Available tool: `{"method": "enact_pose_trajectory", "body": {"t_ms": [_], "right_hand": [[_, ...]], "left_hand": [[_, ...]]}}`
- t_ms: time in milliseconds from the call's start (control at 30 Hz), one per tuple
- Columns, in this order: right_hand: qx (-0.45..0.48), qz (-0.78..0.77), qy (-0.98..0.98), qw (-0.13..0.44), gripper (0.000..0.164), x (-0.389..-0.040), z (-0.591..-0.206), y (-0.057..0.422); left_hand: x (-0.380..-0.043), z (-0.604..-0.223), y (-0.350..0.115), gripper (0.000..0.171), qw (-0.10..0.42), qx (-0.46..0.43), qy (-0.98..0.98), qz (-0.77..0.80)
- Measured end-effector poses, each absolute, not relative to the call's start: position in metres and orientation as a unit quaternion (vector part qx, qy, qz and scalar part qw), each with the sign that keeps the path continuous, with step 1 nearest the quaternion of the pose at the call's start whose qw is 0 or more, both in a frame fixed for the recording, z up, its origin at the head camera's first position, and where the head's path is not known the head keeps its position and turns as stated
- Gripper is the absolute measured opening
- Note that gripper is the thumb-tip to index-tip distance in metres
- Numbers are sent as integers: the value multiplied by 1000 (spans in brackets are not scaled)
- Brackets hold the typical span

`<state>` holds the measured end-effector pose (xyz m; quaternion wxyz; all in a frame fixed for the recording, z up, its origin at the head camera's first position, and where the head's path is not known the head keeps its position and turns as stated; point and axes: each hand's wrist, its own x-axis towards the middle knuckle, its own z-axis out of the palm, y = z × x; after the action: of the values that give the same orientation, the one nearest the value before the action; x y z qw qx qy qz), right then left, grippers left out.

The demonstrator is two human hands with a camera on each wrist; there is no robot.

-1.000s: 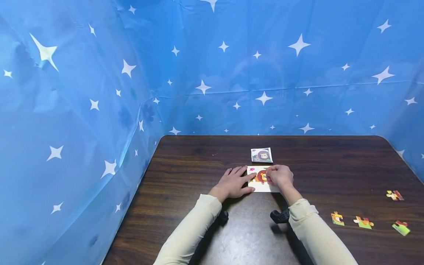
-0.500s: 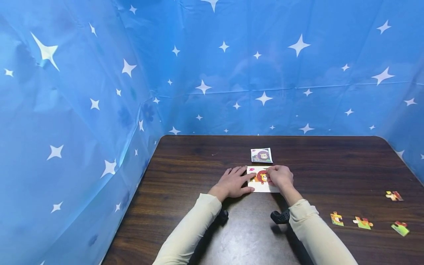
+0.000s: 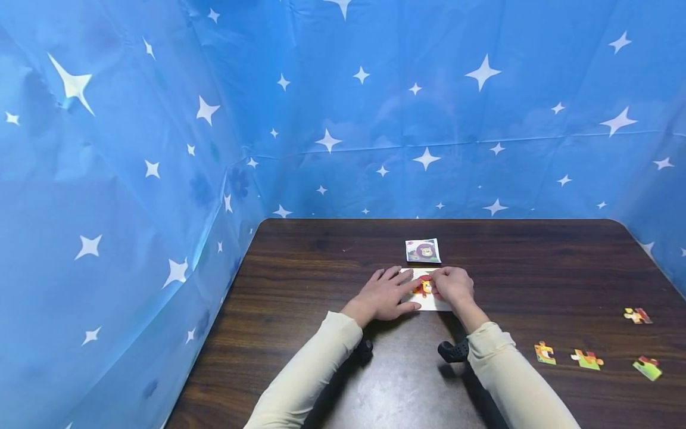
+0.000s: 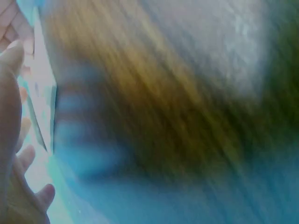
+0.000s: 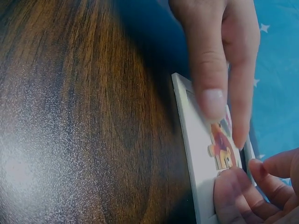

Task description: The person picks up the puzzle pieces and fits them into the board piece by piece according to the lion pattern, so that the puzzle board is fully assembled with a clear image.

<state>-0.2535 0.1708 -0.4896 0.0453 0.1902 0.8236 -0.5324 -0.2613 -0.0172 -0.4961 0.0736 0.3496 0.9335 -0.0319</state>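
A white puzzle tray [image 3: 433, 305] lies on the table, with joined jigsaw pieces [image 3: 426, 287] showing part of a lion's orange face and red-brown mane. My left hand [image 3: 383, 296] spreads its fingers over the tray's left side, fingertips at the lion pieces. At the upper right of the picture, my right hand [image 3: 454, 285] pinches a jigsaw piece between thumb and index finger, mostly covered by them. In the right wrist view, the thumb [image 5: 214, 100] lies at the lion's mane, and left fingers [image 5: 233, 191] press near the face. The left wrist view is blurred.
Just behind the tray lies a small lion picture card [image 3: 423, 251]. Loose jigsaw pieces lie on the right: an orange one [image 3: 545, 354], two with green [image 3: 587, 360] and a red-and-yellow one [image 3: 638, 316]. Blue star-printed cloth [image 3: 343, 179] rises behind the table.
My left hand has slid a little to the right, farther over the tray and its lion pieces. The right hand stays in nearly the same place.
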Motion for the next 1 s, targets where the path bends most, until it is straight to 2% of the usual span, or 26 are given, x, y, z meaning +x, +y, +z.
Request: {"method": "enact_pose_trajectory", "body": {"t_ms": [233, 1000], "right_hand": [[188, -547, 814, 54, 30, -253, -489, 171], [193, -547, 813, 56, 29, -255, -483, 179]], "left_hand": [[-258, -502, -11, 68, 93, 353, 930, -31], [-259, -506, -8, 69, 96, 352, 931, -17]]}}
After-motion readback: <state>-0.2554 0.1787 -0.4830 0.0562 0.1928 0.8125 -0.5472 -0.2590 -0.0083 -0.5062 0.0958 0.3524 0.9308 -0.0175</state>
